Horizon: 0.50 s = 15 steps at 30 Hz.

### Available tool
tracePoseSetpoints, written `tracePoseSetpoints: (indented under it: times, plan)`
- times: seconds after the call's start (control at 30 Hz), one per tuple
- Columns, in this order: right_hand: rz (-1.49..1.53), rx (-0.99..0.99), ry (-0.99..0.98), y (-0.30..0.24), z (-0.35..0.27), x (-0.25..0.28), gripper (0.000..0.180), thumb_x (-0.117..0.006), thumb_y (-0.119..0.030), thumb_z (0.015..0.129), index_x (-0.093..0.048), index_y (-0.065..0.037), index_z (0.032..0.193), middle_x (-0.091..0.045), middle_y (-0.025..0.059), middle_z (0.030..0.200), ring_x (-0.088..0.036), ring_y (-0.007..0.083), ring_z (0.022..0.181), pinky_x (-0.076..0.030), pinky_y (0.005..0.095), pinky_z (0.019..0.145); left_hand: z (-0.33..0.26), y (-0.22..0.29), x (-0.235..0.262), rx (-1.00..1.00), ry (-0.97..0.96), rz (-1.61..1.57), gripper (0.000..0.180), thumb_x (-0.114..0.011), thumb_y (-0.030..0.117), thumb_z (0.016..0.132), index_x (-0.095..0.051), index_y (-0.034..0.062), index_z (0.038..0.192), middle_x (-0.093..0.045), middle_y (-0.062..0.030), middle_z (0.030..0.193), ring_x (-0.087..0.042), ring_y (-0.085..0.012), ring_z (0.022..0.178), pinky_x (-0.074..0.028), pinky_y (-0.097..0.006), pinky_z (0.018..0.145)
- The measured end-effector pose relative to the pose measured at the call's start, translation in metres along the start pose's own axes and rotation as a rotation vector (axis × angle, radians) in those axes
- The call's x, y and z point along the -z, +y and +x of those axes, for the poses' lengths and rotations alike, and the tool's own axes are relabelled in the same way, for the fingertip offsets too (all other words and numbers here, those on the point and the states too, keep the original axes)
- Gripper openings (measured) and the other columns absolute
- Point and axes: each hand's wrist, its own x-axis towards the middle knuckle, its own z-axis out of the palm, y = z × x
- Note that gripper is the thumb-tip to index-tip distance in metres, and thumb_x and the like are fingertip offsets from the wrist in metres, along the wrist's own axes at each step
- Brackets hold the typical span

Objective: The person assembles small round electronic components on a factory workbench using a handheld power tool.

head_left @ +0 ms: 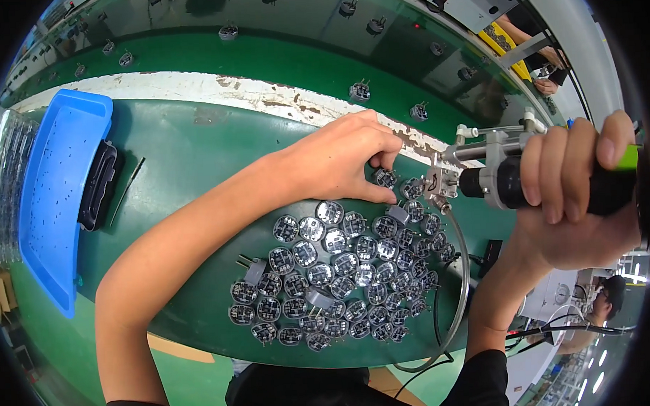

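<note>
The small round component [386,177] sits at the pile [342,274]'s far edge, pinched between left hand [338,163] fingers. Beside it, the right hand [575,187] grips a dispensing tool [481,172]; its tip could slip onto those fingertips.

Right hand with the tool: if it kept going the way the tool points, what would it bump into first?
Probably the small round part pinched under the left hand. The right hand aims the tool leftward, and its tip sits just beside that part and those fingers, though depth is hard to judge.
</note>
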Motion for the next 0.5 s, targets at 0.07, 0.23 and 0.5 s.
tracePoseSetpoints:
  times: [0.07, 0.23, 0.5]
  plan:
    - [0.014, -0.047, -0.007, 0.002, 0.000, -0.001, 0.039, -0.044, -0.047, 0.105, -0.047, -0.009, 0.104, -0.043, -0.0031, 0.061, -0.042, 0.0070, 0.049, -0.042, 0.0252, 0.055, 0.001, 0.001, 0.001, 0.012, -0.002, 0.011, 0.035, -0.089, 0.024, 0.074, -0.061, 0.0050, 0.082, -0.061, -0.0060, 0.083, -0.056, -0.0265, 0.091, -0.048, -0.040, 0.082]
    - [0.009, -0.042, -0.046, 0.009, 0.002, 0.001, 0.038, -0.043, -0.047, 0.105, -0.048, -0.009, 0.105, -0.044, -0.0028, 0.061, -0.043, 0.0071, 0.049, -0.042, 0.0254, 0.055, 0.001, 0.001, 0.000, -0.009, 0.005, 0.017, 0.036, -0.089, 0.024, 0.073, -0.059, 0.0047, 0.081, -0.061, -0.0064, 0.083, -0.055, -0.0267, 0.090, -0.048, -0.040, 0.081]
    - [0.043, -0.068, -0.102, 0.013, 0.005, 0.002, 0.038, -0.045, -0.047, 0.105, -0.048, -0.009, 0.104, -0.045, -0.0029, 0.062, -0.044, 0.0070, 0.050, -0.044, 0.0254, 0.057, 0.002, 0.002, 0.000, -0.003, 0.001, 0.019, 0.038, -0.090, 0.024, 0.072, -0.058, 0.0044, 0.081, -0.061, -0.0062, 0.082, -0.055, -0.0271, 0.089, -0.048, -0.040, 0.080]
